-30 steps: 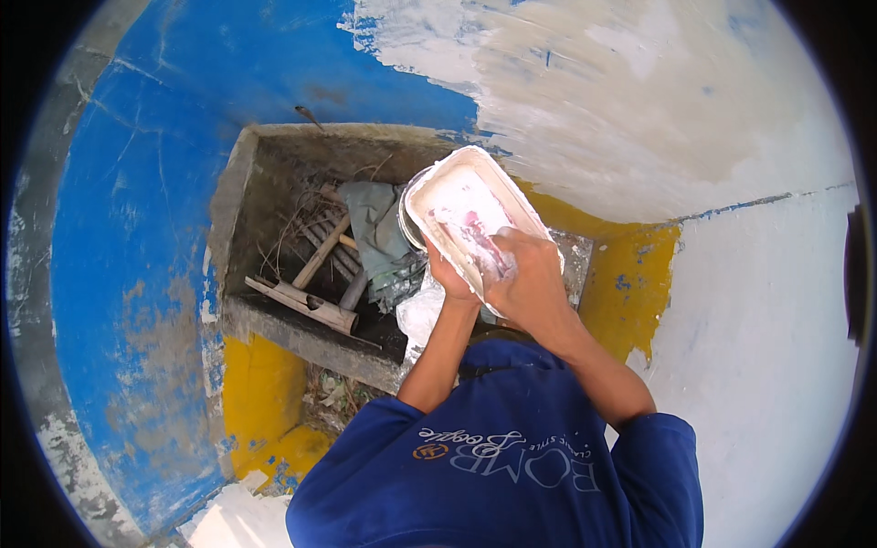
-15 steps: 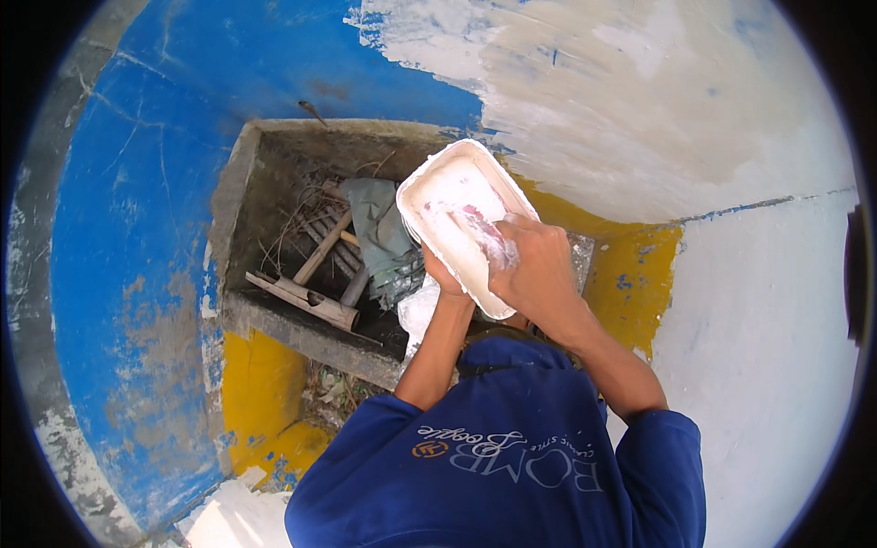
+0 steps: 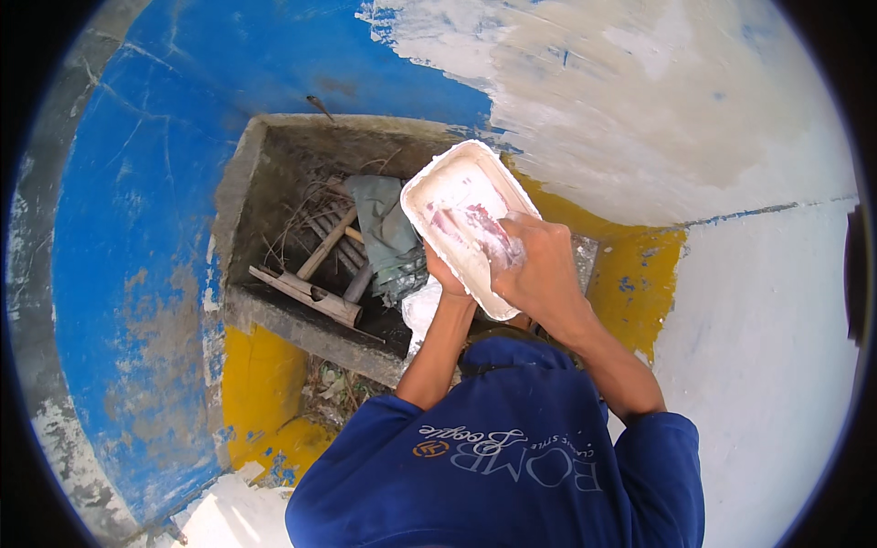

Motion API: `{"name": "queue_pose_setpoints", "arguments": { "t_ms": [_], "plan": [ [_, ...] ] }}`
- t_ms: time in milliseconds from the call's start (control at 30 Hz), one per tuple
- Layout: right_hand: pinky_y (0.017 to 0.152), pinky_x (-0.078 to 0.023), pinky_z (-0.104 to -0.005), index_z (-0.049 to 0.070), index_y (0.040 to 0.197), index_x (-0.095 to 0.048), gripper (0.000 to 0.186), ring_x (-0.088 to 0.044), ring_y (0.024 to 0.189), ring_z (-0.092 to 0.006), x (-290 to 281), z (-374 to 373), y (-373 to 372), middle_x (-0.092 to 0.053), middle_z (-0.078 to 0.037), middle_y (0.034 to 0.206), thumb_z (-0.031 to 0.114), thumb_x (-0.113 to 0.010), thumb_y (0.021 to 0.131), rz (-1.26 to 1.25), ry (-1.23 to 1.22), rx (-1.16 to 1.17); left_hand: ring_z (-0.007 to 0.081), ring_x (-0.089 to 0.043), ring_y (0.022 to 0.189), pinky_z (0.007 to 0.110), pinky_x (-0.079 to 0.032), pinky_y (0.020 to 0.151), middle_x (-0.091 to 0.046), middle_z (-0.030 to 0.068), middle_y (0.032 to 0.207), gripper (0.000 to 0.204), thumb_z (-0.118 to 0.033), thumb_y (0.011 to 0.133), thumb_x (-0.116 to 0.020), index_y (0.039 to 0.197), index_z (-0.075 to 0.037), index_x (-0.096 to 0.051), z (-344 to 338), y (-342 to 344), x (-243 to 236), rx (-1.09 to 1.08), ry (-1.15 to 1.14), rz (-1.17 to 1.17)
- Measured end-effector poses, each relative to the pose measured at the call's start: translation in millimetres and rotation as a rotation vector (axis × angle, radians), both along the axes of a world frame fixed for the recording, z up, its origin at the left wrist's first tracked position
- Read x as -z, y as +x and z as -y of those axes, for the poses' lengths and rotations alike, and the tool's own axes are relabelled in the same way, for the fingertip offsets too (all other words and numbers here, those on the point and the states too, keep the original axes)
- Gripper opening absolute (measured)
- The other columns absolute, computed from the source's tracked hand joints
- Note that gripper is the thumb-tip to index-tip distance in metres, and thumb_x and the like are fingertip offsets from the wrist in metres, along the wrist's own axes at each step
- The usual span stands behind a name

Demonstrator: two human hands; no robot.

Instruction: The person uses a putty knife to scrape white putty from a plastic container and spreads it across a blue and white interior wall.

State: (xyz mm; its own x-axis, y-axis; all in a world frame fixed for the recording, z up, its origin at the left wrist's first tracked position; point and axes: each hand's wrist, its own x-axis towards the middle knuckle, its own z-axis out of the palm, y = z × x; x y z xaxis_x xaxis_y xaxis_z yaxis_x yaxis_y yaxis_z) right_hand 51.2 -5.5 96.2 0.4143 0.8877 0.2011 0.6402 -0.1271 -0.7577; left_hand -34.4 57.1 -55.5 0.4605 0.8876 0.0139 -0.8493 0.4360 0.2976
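Observation:
A white rectangular tub (image 3: 512, 187) with a crusted rim is held tilted in front of my chest. It contains white paste (image 3: 461, 187) with pinkish streaks. My left hand (image 3: 440, 271) grips the tub's near left side, its fingers mostly hidden underneath. Reaching over the tub's right edge, my right hand (image 3: 539, 265) has its fingers curled down inside and smeared with paste. A pinkish, paste-coated shape shows by the fingertips; I cannot make out whether it is a tool or the fingers themselves.
Below the tub is a concrete basin (image 3: 239, 173) with dry twigs, a wooden-handled hammer (image 3: 327, 245), a split bamboo piece (image 3: 306, 297), a grey-green cloth (image 3: 379, 224) and a white bag (image 3: 420, 310). A blue wall (image 3: 128, 228) stands left; a white-coated wall (image 3: 639, 110) stands right.
My right fingers have shifted slightly within the tub, and more of the pinkish streak shows on the left of the paste. The left hand keeps its hold.

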Motion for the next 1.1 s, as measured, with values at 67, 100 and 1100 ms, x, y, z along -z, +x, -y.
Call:
{"name": "queue_pose_setpoints", "arguments": {
  "t_ms": [67,100,1100],
  "plan": [
    [0.072,-0.053,-0.0427,-0.01,0.091,-0.068,0.032,-0.064,0.079,-0.0432,8,1,-4,-0.066,-0.027,0.089,0.004,-0.065,0.062,0.095,0.015,-0.153,0.0273,-0.054,0.119,0.042,-0.045,0.1,-0.052,0.013,0.132,0.057,-0.045,0.098,-0.035,0.139,-0.007,-0.04,1,-2,7,0.014,-0.068,0.032],
    [0.072,-0.053,-0.0427,-0.01,0.091,-0.068,0.032,-0.064,0.079,-0.0432,6,0,-4,-0.066,-0.027,0.089,0.004,-0.065,0.062,0.095,0.013,-0.154,0.0273,-0.054,0.118,0.042,-0.045,0.1,-0.053,0.0129,0.132,0.057,-0.046,0.098,-0.035,0.139,-0.007,-0.04,1,-3,9,0.02,-0.104,0.049],
    [0.065,-0.051,-0.0439,-0.006,0.09,-0.067,0.029,-0.063,0.073,-0.0397,18,6,-3,-0.064,-0.019,0.081,0.005,-0.065,0.063,0.203,0.071,-0.035,0.0289,-0.049,0.125,0.046,-0.041,0.104,-0.043,0.0126,0.142,0.064,-0.053,0.099,-0.031,0.144,-0.007,-0.034,-3,8,-13,0.088,-0.052,0.084]
  ]
}}
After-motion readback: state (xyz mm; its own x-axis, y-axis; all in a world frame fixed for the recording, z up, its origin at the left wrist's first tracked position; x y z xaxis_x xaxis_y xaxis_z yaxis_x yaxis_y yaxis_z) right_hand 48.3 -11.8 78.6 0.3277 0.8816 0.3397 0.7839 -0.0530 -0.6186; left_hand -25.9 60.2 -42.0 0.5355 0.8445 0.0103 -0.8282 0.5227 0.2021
